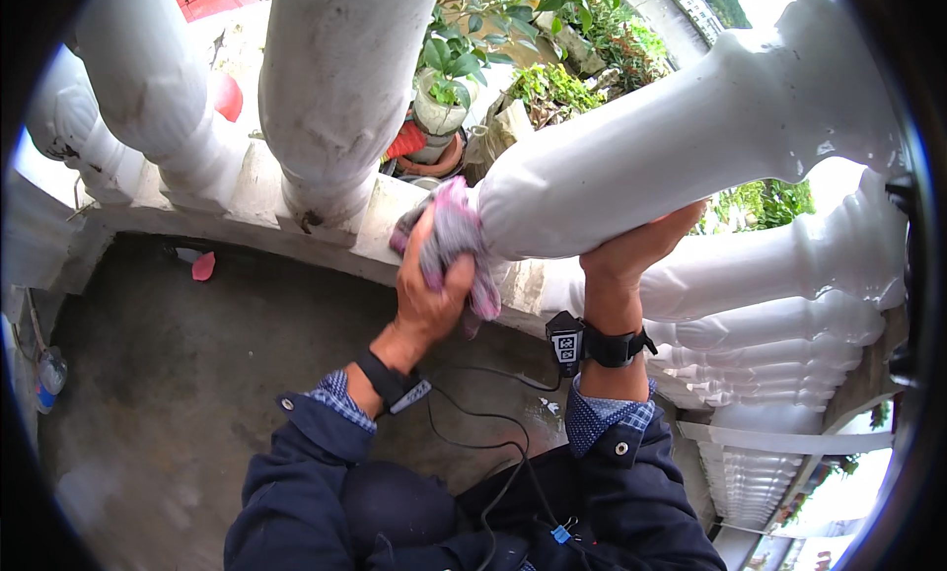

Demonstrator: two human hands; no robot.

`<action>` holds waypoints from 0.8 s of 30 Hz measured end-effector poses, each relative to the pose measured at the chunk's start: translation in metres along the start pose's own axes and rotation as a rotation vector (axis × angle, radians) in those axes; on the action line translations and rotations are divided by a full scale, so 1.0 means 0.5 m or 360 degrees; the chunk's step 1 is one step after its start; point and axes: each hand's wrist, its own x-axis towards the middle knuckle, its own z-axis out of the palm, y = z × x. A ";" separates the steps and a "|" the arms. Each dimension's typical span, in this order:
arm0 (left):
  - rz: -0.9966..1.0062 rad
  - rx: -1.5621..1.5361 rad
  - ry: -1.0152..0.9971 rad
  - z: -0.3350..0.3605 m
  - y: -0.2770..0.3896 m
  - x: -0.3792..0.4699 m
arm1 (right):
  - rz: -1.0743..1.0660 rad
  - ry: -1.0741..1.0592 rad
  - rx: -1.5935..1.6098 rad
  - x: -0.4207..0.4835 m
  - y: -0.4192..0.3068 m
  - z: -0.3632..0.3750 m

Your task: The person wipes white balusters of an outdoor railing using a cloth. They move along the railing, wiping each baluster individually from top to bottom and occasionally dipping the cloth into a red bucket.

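Note:
My left hand (433,294) grips a damp-looking pink and grey cloth (455,238) and presses it against the narrow base of a white glossy baluster (629,157). Both cloth and hand are slightly blurred. My right hand (644,245) rests against the near side of the same baluster, higher up its shaft; its fingers go behind the shaft and are mostly hidden. To the left stands another white baluster (340,90) with dirt marks, and a dark spot shows near its foot.
More balusters (747,268) line the right. A low concrete ledge (244,227) carries them. Potted plants (444,112) stand beyond. A pink petal (203,266) lies on the wet-looking floor (222,364). Black cables (510,444) hang between my arms. A plastic bottle (50,379) is at far left.

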 end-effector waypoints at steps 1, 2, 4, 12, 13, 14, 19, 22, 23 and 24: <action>-0.0173 0.0013 -0.0024 -0.003 -0.018 0.021 | -0.0027 -0.0016 -0.0061 0.000 0.002 -0.002; -0.0016 0.0544 -0.0310 -0.021 -0.046 0.065 | 0.0009 -0.0001 -0.0033 0.000 0.003 -0.002; 0.0823 0.0920 -0.0453 -0.042 -0.094 0.151 | -0.0028 -0.0008 0.0027 0.002 0.001 0.001; -0.0173 0.0038 -0.0476 -0.047 -0.069 0.094 | 0.0151 0.0081 0.0162 -0.006 -0.031 0.033; -0.0444 -0.0414 -0.0293 -0.034 -0.044 0.058 | 0.0140 0.0035 0.0181 -0.008 -0.032 0.035; -0.0354 -0.0213 -0.0166 -0.029 -0.022 0.029 | 0.0214 0.0116 0.0202 -0.009 -0.032 0.036; 0.0021 0.0113 0.0056 -0.004 0.018 -0.025 | 0.0112 0.0069 0.0124 0.000 -0.012 0.018; -0.0198 0.0184 -0.0209 -0.023 -0.036 0.068 | 0.0111 0.0064 0.0008 0.004 0.000 0.000; -0.0129 0.0375 -0.0380 -0.032 -0.053 0.103 | 0.0091 -0.0025 0.0046 0.004 0.003 -0.003; 0.0058 0.0474 -0.0488 -0.040 -0.065 0.137 | 0.0123 -0.0017 0.0083 0.005 0.004 -0.006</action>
